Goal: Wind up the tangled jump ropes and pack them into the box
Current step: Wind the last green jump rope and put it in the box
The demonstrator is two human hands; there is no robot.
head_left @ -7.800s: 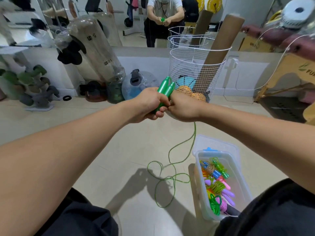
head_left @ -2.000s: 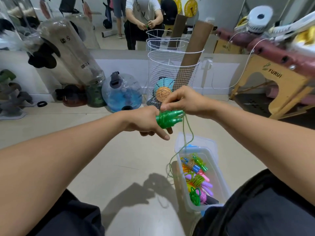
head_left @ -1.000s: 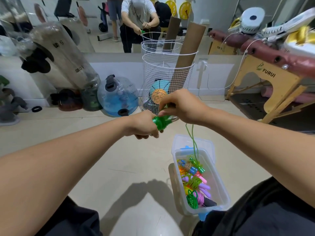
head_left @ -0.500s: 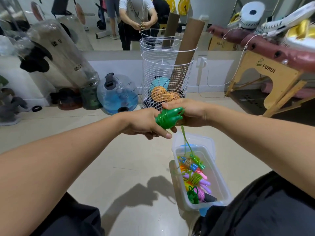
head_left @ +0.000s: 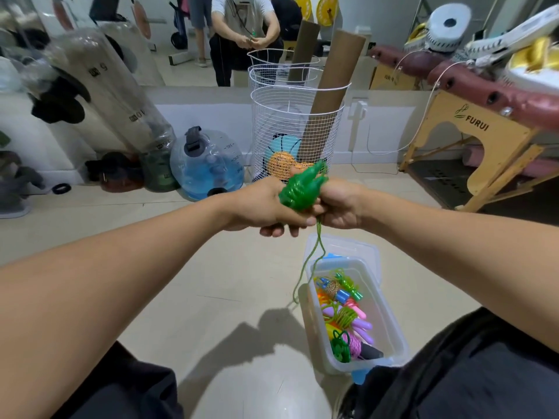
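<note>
The light, limp green jump rope is gripped at its stiff handles by the left hand, while its cord is pinched between the right hand fingers.

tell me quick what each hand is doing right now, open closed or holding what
Left hand: closed around the green jump rope bundle, handles and wound cord.
Right hand: closed on the same rope, its loose tail hanging below.
</note>
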